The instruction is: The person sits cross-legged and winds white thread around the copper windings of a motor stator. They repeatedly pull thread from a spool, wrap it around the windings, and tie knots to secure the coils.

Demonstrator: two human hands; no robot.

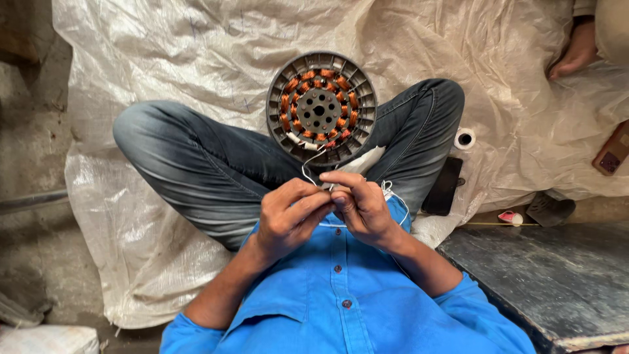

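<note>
A round grey motor stator (321, 108) with copper windings rests against my crossed legs in jeans. A thin white wire (309, 165) runs from its lower edge up to my hands. My left hand (289, 215) and my right hand (360, 204) meet just below the stator, fingers pinched together on the end of that wire. More white wire loops beside my right wrist over my blue shirt.
A crumpled white plastic sheet (196, 52) covers the floor. A small roll of white tape (464, 138) and a black phone (443, 186) lie to the right of my knee. Another person's foot (576, 52) shows at top right. A dark slab (550, 275) lies at lower right.
</note>
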